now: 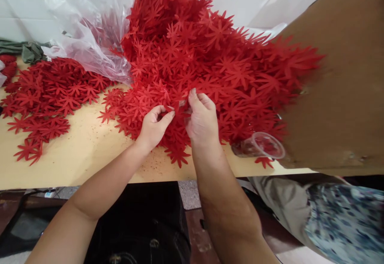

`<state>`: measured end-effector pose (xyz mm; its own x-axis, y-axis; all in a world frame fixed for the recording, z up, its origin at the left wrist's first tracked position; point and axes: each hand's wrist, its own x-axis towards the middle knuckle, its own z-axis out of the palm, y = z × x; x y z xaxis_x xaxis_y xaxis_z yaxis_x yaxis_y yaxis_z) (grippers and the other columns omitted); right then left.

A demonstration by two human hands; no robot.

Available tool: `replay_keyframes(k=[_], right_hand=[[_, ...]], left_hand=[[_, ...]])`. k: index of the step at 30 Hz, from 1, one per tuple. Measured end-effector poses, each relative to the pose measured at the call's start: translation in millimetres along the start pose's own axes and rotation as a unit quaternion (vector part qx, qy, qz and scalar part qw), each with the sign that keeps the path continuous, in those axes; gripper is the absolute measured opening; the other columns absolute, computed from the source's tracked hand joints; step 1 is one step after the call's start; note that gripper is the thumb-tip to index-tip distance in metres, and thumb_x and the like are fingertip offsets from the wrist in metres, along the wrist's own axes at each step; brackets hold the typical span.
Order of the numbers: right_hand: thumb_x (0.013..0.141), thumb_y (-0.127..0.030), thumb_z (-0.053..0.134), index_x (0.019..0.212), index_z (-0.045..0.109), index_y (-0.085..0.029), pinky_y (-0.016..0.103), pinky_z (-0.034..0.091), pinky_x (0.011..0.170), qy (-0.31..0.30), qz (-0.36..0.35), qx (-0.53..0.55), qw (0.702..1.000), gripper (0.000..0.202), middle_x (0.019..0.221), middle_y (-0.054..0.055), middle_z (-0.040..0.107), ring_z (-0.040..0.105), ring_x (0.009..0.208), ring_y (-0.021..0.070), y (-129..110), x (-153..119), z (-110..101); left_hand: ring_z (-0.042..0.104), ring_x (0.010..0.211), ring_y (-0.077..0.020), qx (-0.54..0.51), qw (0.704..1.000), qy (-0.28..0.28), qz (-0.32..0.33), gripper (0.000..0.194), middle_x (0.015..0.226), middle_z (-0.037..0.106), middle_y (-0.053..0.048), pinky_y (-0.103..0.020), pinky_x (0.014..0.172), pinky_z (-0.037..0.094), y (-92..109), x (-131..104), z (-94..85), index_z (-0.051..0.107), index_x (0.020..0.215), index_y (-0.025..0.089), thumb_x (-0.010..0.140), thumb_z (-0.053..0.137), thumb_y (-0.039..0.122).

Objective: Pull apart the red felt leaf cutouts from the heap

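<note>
A big heap of red artificial flower pieces (180, 52), each with several narrow petals, covers the middle of the table. In front of it, my left hand (156, 125) pinches a red flower piece (171, 109) between thumb and forefinger. My right hand (203, 116) is just to the right, its thumb pressed against curled fingers. What the right fingertips hold, if anything, is too small or hidden to make out. Both hands are close together over the near side of the heap.
On the left lies a second pile of red flower pieces (57, 86), with a clear plastic bag (99, 44) behind it. A transparent plastic cup (255, 145) lies on its side by a brown board (336, 96). A person in patterned clothing (345, 216) is at the right.
</note>
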<state>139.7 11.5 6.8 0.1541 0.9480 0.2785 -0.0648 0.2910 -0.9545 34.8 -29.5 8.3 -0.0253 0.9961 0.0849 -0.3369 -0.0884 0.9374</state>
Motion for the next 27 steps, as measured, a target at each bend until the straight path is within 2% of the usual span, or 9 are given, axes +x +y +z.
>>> replay_keyframes(k=[4, 8, 10, 13, 15, 17, 20, 23, 27], right_hand=[[0.073, -0.057, 0.052, 0.06, 0.045, -0.023, 0.027, 0.042, 0.052, 0.033, -0.016, -0.013, 0.999, 0.037, 0.058, -0.003, 0.05, 0.053, 0.058, 0.0113, 3.2, 10.6, -7.6], [0.066, -0.049, 0.064, 0.054, 0.047, -0.022, 0.027, 0.044, 0.053, 0.056, 0.03, 0.04, 0.997, 0.034, 0.055, -0.004, 0.052, 0.051, 0.052, 0.0095, -2.7, 9.2, -7.8], [0.061, -0.045, 0.07, 0.054, 0.05, -0.022, 0.027, 0.045, 0.053, 0.031, 0.067, 0.062, 0.995, 0.032, 0.053, -0.005, 0.054, 0.049, 0.05, 0.0083, -8.3, 4.4, -6.0], [0.057, -0.044, 0.073, 0.054, 0.054, -0.021, 0.024, 0.044, 0.05, -0.067, 0.121, 0.058, 0.989, 0.03, 0.048, -0.005, 0.053, 0.048, 0.047, 0.0073, -16.7, -2.2, -3.6], [0.053, -0.046, 0.075, 0.052, 0.055, -0.02, 0.022, 0.041, 0.047, -0.123, 0.141, 0.052, 0.981, 0.033, 0.045, -0.006, 0.05, 0.046, 0.046, 0.0062, -20.9, -4.7, -2.4], [0.051, -0.048, 0.075, 0.052, 0.055, -0.019, 0.02, 0.039, 0.047, -0.153, 0.141, 0.046, 0.977, 0.036, 0.045, -0.006, 0.049, 0.045, 0.047, 0.0053, -23.4, -6.1, -1.3], [0.053, -0.05, 0.074, 0.054, 0.056, -0.018, 0.02, 0.04, 0.05, -0.177, 0.134, 0.03, 0.975, 0.037, 0.047, -0.007, 0.05, 0.044, 0.049, 0.0044, -23.9, -8.6, 0.1], [0.052, -0.05, 0.074, 0.055, 0.056, -0.018, 0.019, 0.04, 0.05, -0.184, 0.144, 0.024, 0.972, 0.037, 0.049, -0.007, 0.051, 0.043, 0.047, 0.0033, -20.6, -10.7, 0.2], [0.051, -0.051, 0.075, 0.053, 0.054, -0.018, 0.019, 0.04, 0.05, -0.174, 0.156, 0.05, 0.971, 0.039, 0.049, -0.007, 0.05, 0.044, 0.048, 0.0036, -11.4, -5.7, -5.5]], left_hand=[[0.047, 0.065, -0.0056, -0.013, 1.0, 0.006, -0.005, 0.005, 0.067, 0.052, 0.005, -0.019, 0.069, 0.04, -0.7, 0.2, -0.3, 0.055, 0.071, 0.017, 0.074, 0.055, 0.012], [0.049, 0.066, -0.005, -0.03, 1.0, -0.001, -0.001, 0.007, 0.07, 0.056, 0.005, -0.019, 0.069, 0.04, 2.5, 1.3, -3.8, 0.058, 0.074, 0.017, 0.072, 0.056, 0.01], [0.054, 0.073, -0.006, -0.047, 0.998, -0.032, -0.007, 0.014, 0.08, 0.061, 0.004, -0.02, 0.075, 0.042, 5.6, 1.7, -6.1, 0.061, 0.083, 0.019, 0.072, 0.057, 0.011], [0.059, 0.084, -0.0094, -0.094, 0.991, -0.087, -0.048, 0.031, 0.092, 0.065, 0.002, -0.025, 0.083, 0.044, 8.7, 2.6, -9.0, 0.061, 0.099, 0.024, 0.069, 0.062, 0.014], [0.061, 0.086, -0.0106, -0.119, 0.986, -0.096, -0.067, 0.034, 0.093, 0.067, 0.002, -0.027, 0.085, 0.045, 8.8, 3.8, -10.3, 0.061, 0.098, 0.024, 0.066, 0.066, 0.016], [0.062, 0.082, -0.0101, -0.131, 0.985, -0.085, -0.071, 0.028, 0.089, 0.068, 0.002, -0.028, 0.085, 0.046, 8.0, 5.4, -11.1, 0.063, 0.091, 0.021, 0.064, 0.068, 0.015], [0.061, 0.074, -0.0076, -0.141, 0.986, -0.063, -0.066, 0.016, 0.078, 0.067, 0.004, -0.027, 0.085, 0.045, 7.4, 6.8, -10.9, 0.062, 0.079, 0.019, 0.064, 0.067, 0.014], [0.059, 0.071, -0.006, -0.15, 0.985, -0.052, -0.068, 0.011, 0.072, 0.065, 0.005, -0.025, 0.085, 0.044, 8.0, 6.7, -9.8, 0.061, 0.075, 0.018, 0.066, 0.064, 0.013], [0.056, 0.063, -0.0035, -0.17, 0.983, -0.015, -0.072, 0.009, 0.068, 0.062, 0.006, -0.019, 0.072, 0.044, 8.8, 8.9, -12.6, 0.059, 0.071, 0.017, 0.066, 0.063, 0.011]])
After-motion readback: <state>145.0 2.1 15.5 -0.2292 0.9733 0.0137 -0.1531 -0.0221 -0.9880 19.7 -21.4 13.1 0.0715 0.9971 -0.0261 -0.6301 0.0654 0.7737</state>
